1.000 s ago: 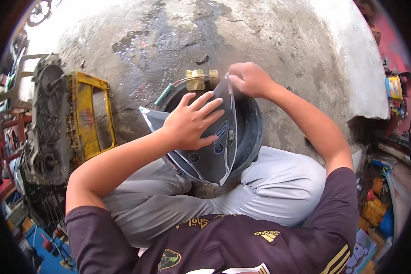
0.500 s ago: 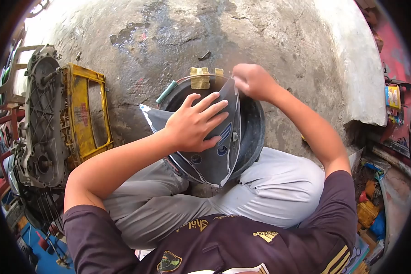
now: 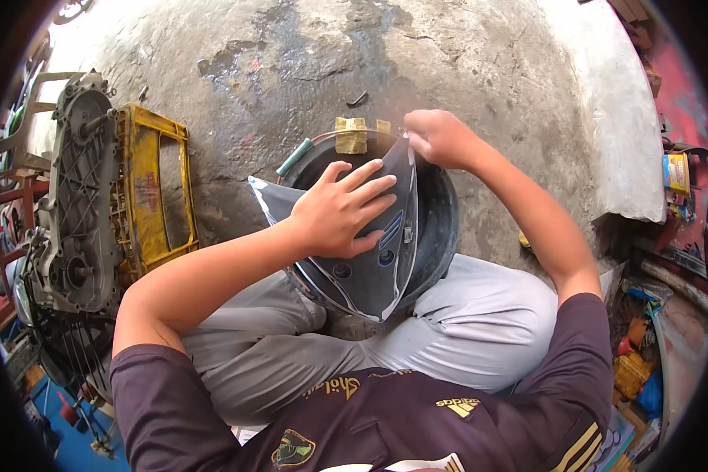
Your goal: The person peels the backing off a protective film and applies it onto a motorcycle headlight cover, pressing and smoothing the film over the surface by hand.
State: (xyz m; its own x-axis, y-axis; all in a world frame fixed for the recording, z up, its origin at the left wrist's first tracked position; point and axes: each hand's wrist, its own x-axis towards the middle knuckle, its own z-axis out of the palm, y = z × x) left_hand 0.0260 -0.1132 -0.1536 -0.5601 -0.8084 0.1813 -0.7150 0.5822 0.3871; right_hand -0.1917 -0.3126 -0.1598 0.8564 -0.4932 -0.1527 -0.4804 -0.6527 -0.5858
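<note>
A dark grey, roughly triangular panel (image 3: 377,279) with pale edges and blue markings lies across a round black basin (image 3: 440,236) between my legs. My left hand (image 3: 344,208) rests on the panel with its fingers spread, palm down. At the panel's upper right tip is my right hand (image 3: 439,139), its fingers closed; whatever it may hold there is too small to make out. A yellowish block (image 3: 351,136) sits at the basin's far rim, and a green-grey tube (image 3: 294,156) lies along the rim to its left.
On the left stand a metal engine casing (image 3: 82,197) and a yellow crate (image 3: 156,189). A pale concrete ledge (image 3: 617,126) runs along the right. Mixed parts and a yellow tin (image 3: 675,173) are at the far right. A small dark piece (image 3: 358,99) lies on the floor.
My right hand has shifted slightly right and stays at the panel's upper tip. The view has moved a little. My left hand stays spread on the panel.
</note>
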